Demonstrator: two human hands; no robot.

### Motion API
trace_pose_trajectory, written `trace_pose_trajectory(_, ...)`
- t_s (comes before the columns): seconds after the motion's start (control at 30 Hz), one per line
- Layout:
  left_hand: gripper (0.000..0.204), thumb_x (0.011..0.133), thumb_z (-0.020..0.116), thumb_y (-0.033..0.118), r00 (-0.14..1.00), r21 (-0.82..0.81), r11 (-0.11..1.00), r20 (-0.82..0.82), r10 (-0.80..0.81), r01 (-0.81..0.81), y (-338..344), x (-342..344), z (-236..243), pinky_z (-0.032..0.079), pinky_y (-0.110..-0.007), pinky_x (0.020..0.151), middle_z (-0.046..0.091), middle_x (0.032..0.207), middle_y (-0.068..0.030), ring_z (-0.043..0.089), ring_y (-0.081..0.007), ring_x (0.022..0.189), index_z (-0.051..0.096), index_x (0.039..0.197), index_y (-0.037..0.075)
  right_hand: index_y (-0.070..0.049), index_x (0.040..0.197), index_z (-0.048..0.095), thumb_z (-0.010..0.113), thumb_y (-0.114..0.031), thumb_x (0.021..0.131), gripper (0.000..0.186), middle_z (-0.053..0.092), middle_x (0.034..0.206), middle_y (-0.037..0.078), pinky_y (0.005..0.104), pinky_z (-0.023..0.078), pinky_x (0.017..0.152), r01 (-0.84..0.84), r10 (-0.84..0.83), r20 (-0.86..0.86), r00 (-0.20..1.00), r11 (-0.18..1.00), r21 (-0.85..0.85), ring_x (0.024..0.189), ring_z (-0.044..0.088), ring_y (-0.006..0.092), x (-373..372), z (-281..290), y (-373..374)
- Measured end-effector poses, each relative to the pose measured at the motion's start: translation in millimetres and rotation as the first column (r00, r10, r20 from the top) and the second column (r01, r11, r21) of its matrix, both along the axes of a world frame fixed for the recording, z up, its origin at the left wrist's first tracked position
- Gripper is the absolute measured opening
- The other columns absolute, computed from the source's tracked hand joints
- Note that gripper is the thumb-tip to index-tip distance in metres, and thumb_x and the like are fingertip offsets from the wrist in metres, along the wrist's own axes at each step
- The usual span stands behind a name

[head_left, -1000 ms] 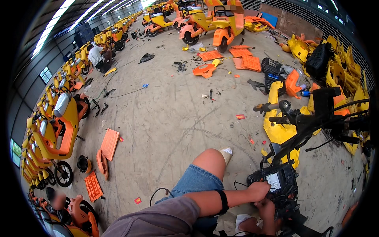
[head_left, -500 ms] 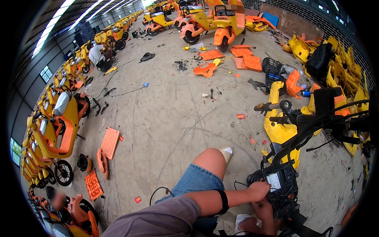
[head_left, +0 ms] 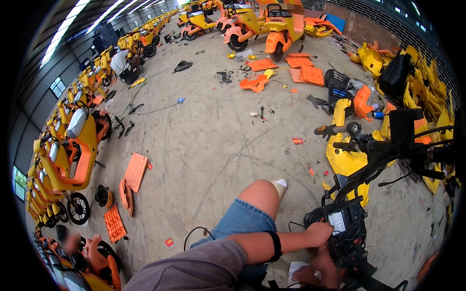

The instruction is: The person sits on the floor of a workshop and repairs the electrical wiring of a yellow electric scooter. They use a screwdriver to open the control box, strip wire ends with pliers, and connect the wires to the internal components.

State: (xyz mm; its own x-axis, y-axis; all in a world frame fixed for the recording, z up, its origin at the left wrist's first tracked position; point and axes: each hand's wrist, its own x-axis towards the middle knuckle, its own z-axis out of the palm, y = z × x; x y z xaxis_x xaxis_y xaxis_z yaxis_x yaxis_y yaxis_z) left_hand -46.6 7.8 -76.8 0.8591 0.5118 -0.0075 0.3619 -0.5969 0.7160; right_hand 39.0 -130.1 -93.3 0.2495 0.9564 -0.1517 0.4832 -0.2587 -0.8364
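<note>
A stripped scooter frame with bare black handlebars stands at my right. Low on it is a dark block of parts with cables and a pale label. My left hand is closed in a fist against the near side of this block, its arm crossing over my knee. Just below, my right hand is bent against the same parts, fingers curled and close to the left hand. Whatever either hand grips is hidden by the fingers.
Yellow body panels lie behind the frame, near a heap of yellow covers. Orange panels and small scraps are scattered over the floor. Rows of scooters line the left; a person crouches there and another sits lower left.
The view has shifted very slightly. My right hand has turned a little at the parts; my left hand stays in about the same place.
</note>
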Motion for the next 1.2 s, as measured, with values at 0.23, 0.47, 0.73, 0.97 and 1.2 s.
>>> trace_pose_trajectory(0.23, 0.019, 0.072, 0.064, 0.006, 1.0, -0.006, 1.0, -0.006, 0.003, -0.003, 1, -1, 3, 0.056, -0.047, 0.072, 0.066, 0.093, -0.0219, 0.068, -0.0391, 0.088, 0.065, 0.089, -0.001, -0.002, 0.108, 0.068, 0.057, -0.034, 0.092, 0.037, 0.069, 0.097, 0.022, 0.0416, 0.05, 0.084, -0.174, 0.241, 0.057, 0.969, 0.825, -0.538, 0.094, 0.067, 0.0361, -16, 33, 7)
trace_pose_trajectory(0.47, 0.018, 0.072, 0.064, 0.008, 0.999, 0.051, 0.998, 0.038, 0.02, -0.022, -4, 9, -15, 0.056, -0.045, 0.072, 0.066, 0.09, -0.0209, 0.068, -0.0378, 0.086, 0.065, 0.088, 0.0, -0.002, 0.113, 0.066, 0.062, -0.026, 0.089, 0.034, 0.068, 0.105, 0.023, 0.0432, 0.049, 0.09, -0.071, 0.069, 0.164, 0.984, 0.997, 0.008, 0.103, 0.065, 0.0378, -7, -13, 2)
trace_pose_trajectory(0.73, 0.017, 0.071, 0.064, 0.008, 1.0, 0.075, 0.997, 0.023, 0.005, -0.007, -3, 4, -9, 0.056, -0.045, 0.072, 0.066, 0.09, -0.0202, 0.069, -0.0367, 0.085, 0.065, 0.087, 0.001, -0.002, 0.128, 0.056, 0.061, -0.009, 0.084, 0.044, 0.06, 0.122, 0.024, 0.0409, 0.047, 0.096, -0.19, 0.25, 0.274, 0.929, 0.955, -0.228, 0.116, 0.059, 0.0367, -19, 14, 8)
trace_pose_trajectory(0.97, 0.019, 0.073, 0.065, 0.008, 1.0, 0.023, 1.0, 0.013, -0.003, 0.002, -3, 8, -10, 0.055, -0.046, 0.073, 0.066, 0.092, -0.021, 0.068, -0.0376, 0.087, 0.064, 0.09, 0.0, 0.001, 0.127, 0.057, 0.063, -0.007, 0.076, 0.052, 0.063, 0.122, 0.022, 0.0406, 0.048, 0.097, -0.273, 0.216, -0.174, 0.961, 0.849, -0.453, 0.113, 0.062, 0.0307, 6, -26, -13)
trace_pose_trajectory(1.2, 0.018, 0.074, 0.064, 0.007, 1.0, -0.007, 1.0, -0.028, -0.007, 0.007, -3, 8, -12, 0.055, -0.047, 0.074, 0.066, 0.093, -0.0214, 0.067, -0.0382, 0.089, 0.064, 0.091, 0.0, 0.003, 0.123, 0.061, 0.063, -0.01, 0.077, 0.048, 0.064, 0.121, 0.024, 0.04, 0.046, 0.1, -0.285, 0.321, 0.032, 0.946, 0.878, -0.385, 0.116, 0.061, 0.0361, -2, -14, -6)
